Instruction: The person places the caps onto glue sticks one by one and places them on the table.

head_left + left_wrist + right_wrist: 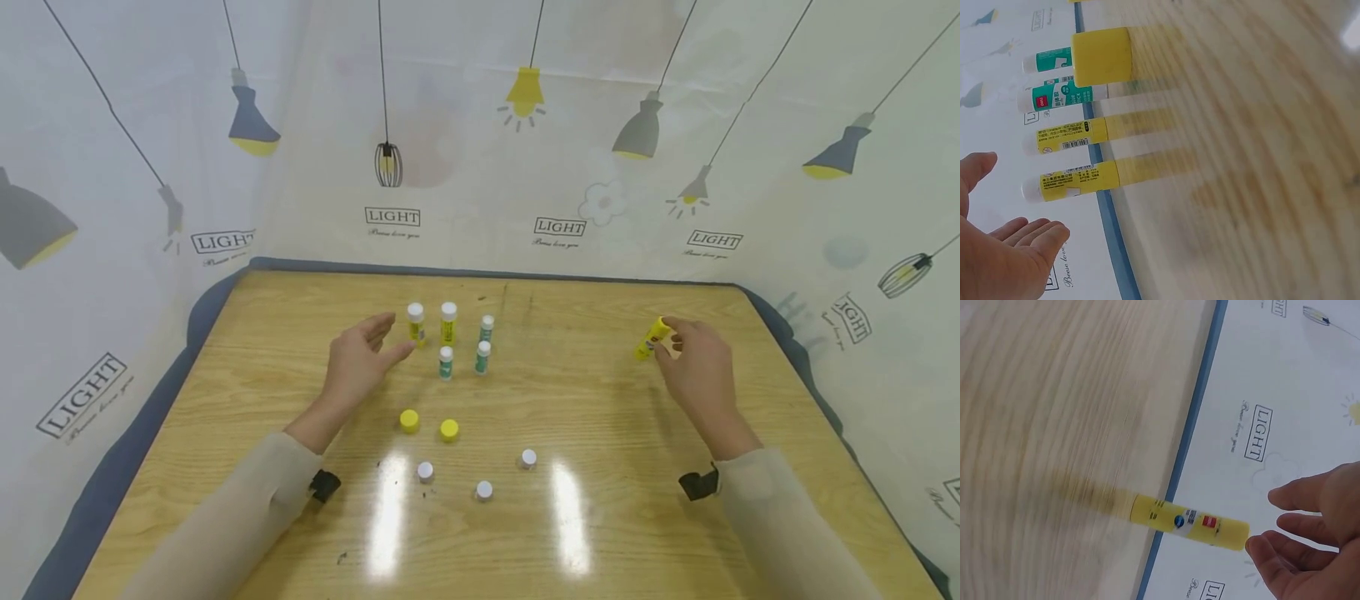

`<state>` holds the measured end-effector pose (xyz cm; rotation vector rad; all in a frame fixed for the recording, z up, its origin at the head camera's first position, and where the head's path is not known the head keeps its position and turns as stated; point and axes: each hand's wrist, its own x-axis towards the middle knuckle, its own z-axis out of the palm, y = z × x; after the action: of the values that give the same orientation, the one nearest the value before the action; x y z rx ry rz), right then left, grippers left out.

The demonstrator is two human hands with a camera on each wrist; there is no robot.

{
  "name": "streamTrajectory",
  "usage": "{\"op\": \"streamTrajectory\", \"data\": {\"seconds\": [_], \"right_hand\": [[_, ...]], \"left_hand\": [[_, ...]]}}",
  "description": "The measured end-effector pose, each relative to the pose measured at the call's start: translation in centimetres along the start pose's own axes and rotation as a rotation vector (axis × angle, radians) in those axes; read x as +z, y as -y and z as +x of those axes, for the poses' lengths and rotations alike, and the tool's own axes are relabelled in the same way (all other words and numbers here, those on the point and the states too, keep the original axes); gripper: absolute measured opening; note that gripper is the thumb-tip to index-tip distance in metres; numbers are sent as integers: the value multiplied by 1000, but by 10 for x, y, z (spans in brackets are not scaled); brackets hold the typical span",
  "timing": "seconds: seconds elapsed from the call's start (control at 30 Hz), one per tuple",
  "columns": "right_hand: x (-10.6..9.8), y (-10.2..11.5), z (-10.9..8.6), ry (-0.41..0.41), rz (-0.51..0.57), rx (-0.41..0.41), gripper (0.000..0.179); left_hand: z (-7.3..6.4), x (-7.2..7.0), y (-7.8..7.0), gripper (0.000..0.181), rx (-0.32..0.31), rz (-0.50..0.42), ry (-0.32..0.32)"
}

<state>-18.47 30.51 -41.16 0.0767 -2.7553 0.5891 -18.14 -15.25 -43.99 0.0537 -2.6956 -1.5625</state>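
At the right of the table my right hand (701,362) is beside a yellow glue stick (652,338). In the right wrist view this glue stick (1191,523) stands upright, one fingertip close to its top; contact cannot be told. The thumb and other fingers are spread apart. My left hand (358,358) is held with fingers extended beside two yellow glue sticks with white tops, the nearer one (416,323) and its neighbour (448,323). In the left wrist view a gap shows between the left hand (1013,250) and the nearer glue stick (1072,181).
Three green glue sticks with white tops, one at the front (446,363), stand by the yellow pair. Two yellow caps, one leftmost (408,421), and three small white caps, one rightmost (528,458), lie nearer on the wooden table (585,400). A printed curtain (465,167) surrounds the table.
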Motion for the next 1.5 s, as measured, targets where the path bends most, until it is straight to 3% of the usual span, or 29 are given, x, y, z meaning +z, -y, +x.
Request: {"op": "streamTrajectory", "data": {"seconds": [0.23,0.67,1.17,1.5], "right_hand": [[0,19,-15,-9,53,-16,42],[6,39,-34,-13,113,-28,43],[-2,62,-50,-79,174,-78,40],[-4,72,-57,-114,208,-111,39]], "left_hand": [[4,5,-1,73,-28,-74,-17],[12,12,4,76,-26,-133,-19],[24,20,12,80,-80,-111,-9],[31,23,13,68,-126,-104,4]]}}
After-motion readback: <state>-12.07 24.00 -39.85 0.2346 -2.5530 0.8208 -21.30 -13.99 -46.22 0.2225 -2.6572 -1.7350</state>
